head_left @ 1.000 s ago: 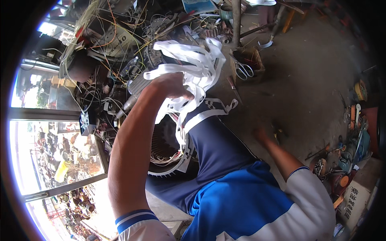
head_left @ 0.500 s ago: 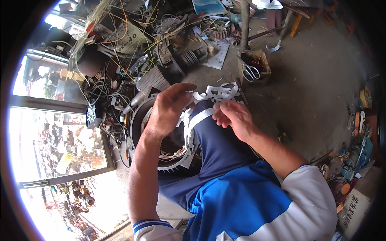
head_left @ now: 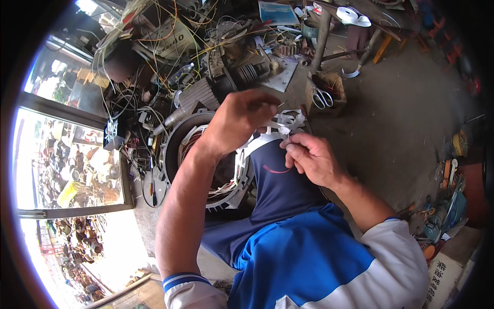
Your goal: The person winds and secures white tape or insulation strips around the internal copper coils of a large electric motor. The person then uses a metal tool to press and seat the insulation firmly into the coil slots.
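Observation:
In front of me, over my thigh, are both hands and a loose tangle of white cloth tape. My left hand is closed, raised above the motor housing's edge, with a white strip coming out beneath its curled fingers; its thumb tip is hidden. My right hand pinches close to the tape, and a thin curved red wire trails from its fingers across the dark trousers. The round metal motor housing stands beside my left forearm, with white leads coming out of its winding.
Scissors rest in a small open box beyond my right hand. A finned motor part and tangled wires lie at the far left. A roll of white tape sits on a wooden stool. Tools and a carton line the right side.
My left hand has moved up and to the right, over the tape. The right hand has shifted slightly right and down, and the red wire now shows below its fingers.

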{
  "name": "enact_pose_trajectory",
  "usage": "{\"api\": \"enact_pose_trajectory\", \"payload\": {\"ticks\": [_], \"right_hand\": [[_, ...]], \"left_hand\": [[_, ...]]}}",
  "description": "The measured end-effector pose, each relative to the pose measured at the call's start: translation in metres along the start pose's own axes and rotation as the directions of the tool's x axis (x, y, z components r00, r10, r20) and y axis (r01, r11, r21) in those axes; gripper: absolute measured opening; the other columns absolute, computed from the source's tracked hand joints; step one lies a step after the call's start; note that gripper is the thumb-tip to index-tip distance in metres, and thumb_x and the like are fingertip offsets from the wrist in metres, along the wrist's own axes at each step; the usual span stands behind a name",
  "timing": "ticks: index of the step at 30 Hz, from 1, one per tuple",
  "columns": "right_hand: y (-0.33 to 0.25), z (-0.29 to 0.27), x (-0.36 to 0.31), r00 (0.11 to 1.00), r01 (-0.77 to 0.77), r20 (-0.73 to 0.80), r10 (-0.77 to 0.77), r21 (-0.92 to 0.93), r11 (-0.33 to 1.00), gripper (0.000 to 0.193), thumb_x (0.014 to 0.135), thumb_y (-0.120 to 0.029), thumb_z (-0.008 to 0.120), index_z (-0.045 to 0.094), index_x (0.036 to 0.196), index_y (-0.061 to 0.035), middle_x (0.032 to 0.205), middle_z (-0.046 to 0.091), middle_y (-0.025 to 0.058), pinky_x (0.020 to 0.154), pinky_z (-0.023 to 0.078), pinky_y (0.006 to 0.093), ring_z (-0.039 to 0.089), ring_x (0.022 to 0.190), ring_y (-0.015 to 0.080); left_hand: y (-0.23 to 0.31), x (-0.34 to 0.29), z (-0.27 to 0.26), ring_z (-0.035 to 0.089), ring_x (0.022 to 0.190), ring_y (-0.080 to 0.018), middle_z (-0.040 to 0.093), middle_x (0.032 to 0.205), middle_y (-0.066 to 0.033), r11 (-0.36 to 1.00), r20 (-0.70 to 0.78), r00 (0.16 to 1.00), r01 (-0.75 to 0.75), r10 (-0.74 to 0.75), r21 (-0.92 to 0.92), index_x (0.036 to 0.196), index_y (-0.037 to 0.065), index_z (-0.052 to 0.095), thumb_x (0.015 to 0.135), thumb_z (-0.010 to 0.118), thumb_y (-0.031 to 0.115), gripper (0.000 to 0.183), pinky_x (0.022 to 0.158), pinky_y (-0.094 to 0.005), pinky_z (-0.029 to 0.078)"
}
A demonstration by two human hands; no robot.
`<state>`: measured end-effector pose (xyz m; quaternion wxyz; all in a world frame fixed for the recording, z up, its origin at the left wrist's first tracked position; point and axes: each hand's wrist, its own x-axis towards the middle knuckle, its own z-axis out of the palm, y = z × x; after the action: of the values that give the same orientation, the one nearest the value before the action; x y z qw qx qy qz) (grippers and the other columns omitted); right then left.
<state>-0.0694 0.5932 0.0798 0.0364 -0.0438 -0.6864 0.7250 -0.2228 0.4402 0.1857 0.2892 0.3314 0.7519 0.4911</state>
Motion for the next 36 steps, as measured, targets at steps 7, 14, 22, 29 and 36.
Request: {"api": "enact_pose_trajectory", "payload": {"ticks": [7, 14, 22, 29, 36], "right_hand": [[-0.081, -0.066, -0.041, 0.969, 0.048, 0.164, -0.184, 0.607, 0.793, 0.033, 0.107, -0.011, 0.046, 0.057, 0.129, 0.0109, 0.057, 0.052, 0.0009, 0.044, 0.032, 0.0221, 0.037, 0.042, 0.0050], [-0.058, -0.061, -0.038, 0.986, -0.030, -0.163, -0.027, -0.339, 0.940, 0.040, 0.101, -0.002, 0.052, 0.053, 0.142, -0.0022, 0.059, 0.055, 0.0005, 0.048, 0.037, 0.0229, 0.047, 0.048, 0.0046], [-0.037, -0.053, -0.023, 0.991, -0.022, -0.136, 0.016, -0.047, 0.999, 0.020, 0.107, -0.016, 0.053, 0.068, 0.114, -0.0057, 0.069, 0.064, 0.0012, 0.051, 0.040, 0.0203, 0.052, 0.055, 0.0038], [-0.015, -0.039, -0.017, 0.975, 0.207, 0.142, -0.174, -0.274, 0.939, 0.042, 0.100, -0.001, 0.050, 0.051, 0.142, 0.0000, 0.128, 0.071, 0.0183, 0.081, 0.055, 0.0337, 0.072, 0.102, 0.0249], [-0.006, -0.037, -0.008, 0.966, 0.257, 0.191, -0.173, -0.752, 0.607, 0.012, 0.092, -0.004, 0.067, 0.071, 0.103, -0.0003, 0.094, 0.072, 0.0147, 0.074, 0.054, 0.0432, 0.068, 0.086, 0.0330]], "left_hand": [[0.061, 0.071, -0.007, 0.068, 0.109, -0.0391, 0.070, 0.116, -0.0239, 0.683, -0.203, 0.726, -0.459, 0.657, 0.568, 0.123, 0.004, 0.072, 0.088, 0.073, 0.032, 0.045, 0.100, -0.0443, 0.052], [-0.120, 0.001, -0.008, 0.053, 0.133, -0.0416, 0.048, 0.143, -0.0268, 0.891, -0.305, 0.950, 0.075, 0.073, 0.447, 0.154, 0.006, 0.042, 0.081, 0.082, 0.033, 0.087, 0.112, -0.0456, 0.046], [-0.263, -0.052, 0.030, 0.049, 0.139, -0.0354, 0.040, 0.156, -0.0256, 0.927, -0.337, 0.909, 0.322, -0.247, 0.190, 0.163, 0.007, 0.024, 0.070, 0.093, 0.019, 0.117, 0.110, -0.0424, 0.049], [-0.274, -0.031, 0.028, 0.072, 0.094, -0.0244, 0.076, 0.101, -0.0190, 0.950, -0.407, 0.881, 0.299, -0.241, 0.085, 0.119, -0.005, 0.071, 0.080, 0.081, 0.015, 0.045, 0.088, -0.0370, 0.054], [-0.204, 0.028, -0.021, 0.071, 0.079, -0.0209, 0.075, 0.086, -0.0143, 0.956, -0.520, 0.804, 0.215, -0.289, -0.198, 0.103, -0.007, 0.074, 0.085, 0.078, 0.016, 0.030, 0.075, -0.0349, 0.057]]}}
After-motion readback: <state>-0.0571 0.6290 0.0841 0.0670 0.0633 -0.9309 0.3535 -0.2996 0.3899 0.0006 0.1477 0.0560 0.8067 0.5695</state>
